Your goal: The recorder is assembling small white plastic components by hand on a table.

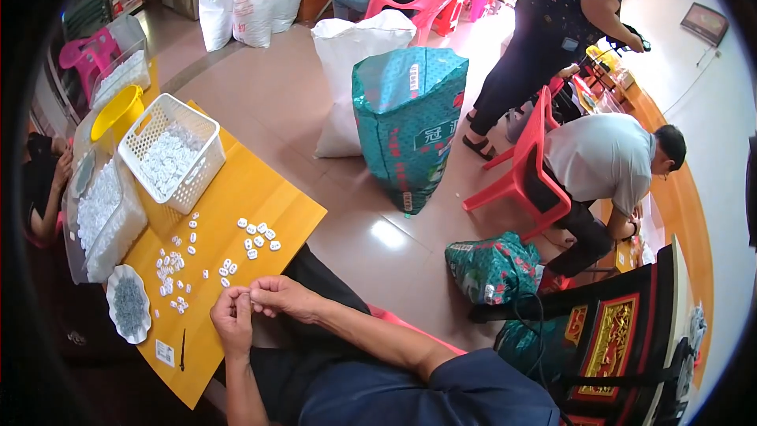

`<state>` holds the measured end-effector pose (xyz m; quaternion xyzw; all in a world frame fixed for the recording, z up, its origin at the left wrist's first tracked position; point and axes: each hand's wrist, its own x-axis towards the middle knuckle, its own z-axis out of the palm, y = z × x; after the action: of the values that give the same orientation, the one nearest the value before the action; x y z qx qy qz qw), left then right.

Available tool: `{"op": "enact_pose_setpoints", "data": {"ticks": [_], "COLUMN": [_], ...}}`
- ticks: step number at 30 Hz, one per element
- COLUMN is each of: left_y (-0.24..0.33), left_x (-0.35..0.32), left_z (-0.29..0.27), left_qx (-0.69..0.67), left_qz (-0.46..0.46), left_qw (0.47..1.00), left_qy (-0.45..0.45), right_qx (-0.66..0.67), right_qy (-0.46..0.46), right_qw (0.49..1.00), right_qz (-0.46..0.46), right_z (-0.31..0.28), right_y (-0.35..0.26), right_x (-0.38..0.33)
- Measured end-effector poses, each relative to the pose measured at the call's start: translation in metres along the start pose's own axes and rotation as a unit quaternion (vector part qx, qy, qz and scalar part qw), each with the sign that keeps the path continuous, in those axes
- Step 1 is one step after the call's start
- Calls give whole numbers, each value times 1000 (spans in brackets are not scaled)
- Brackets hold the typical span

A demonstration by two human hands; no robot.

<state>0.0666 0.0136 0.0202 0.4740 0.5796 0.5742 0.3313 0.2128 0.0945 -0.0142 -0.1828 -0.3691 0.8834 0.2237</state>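
Observation:
My left hand [232, 322] and my right hand [285, 298] meet over the near edge of the yellow table [277, 203]. Both are closed in a pinch, fingertips together; whatever they hold is too small or hidden to make out. Just beyond them lie small white oval pieces with dark marks [229, 267], and a further cluster of white oval pieces [259, 238] sits toward the table corner. Left of these, smaller white pieces [168, 270] are scattered. A scalloped white dish [112, 293] holds small grey-blue translucent parts [132, 308].
A white perforated basket [186, 189] full of white pieces, a clear bin [117, 248] and a yellow bowl [117, 113] stand on the table's far left. A green sack [410, 138] and white sacks [252, 4] stand on the floor. Other people sit and stand around; one occupies a red chair [516, 177].

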Motion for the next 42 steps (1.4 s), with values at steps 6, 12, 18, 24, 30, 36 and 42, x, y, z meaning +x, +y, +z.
{"op": "enact_pose_setpoints", "data": {"ticks": [6, 12, 18, 24, 30, 36, 42], "left_y": [8, 7, -3, 6, 12, 17, 9], "left_x": [-2, -6, -2, -6, -5, -6, -16], "left_z": [4, 3, -12, -21, -21, -22, -24], "left_qx": [108, 93, 135, 156, 148, 169, 108], "left_qz": [50, 27, 28, 54, 63, 81, 4], "left_qw": [993, 995, 990, 986, 987, 982, 994], "left_qy": [3, 26, 2, -11, -25, -9, -9], "right_qx": [20, -12, -67, -77, -66, -81, -180], "right_qy": [6, 19, 30, -6, -14, -16, 16], "right_qw": [1000, 1000, 997, 996, 996, 996, 983], "right_qz": [6, 15, 17, 34, 53, 40, 31], "right_z": [-7, -5, -7, -2, -3, 2, 5], "right_y": [5, -3, -3, -2, -4, -2, 3], "right_x": [1, 2, 3, 7, 4, 8, 6]}}
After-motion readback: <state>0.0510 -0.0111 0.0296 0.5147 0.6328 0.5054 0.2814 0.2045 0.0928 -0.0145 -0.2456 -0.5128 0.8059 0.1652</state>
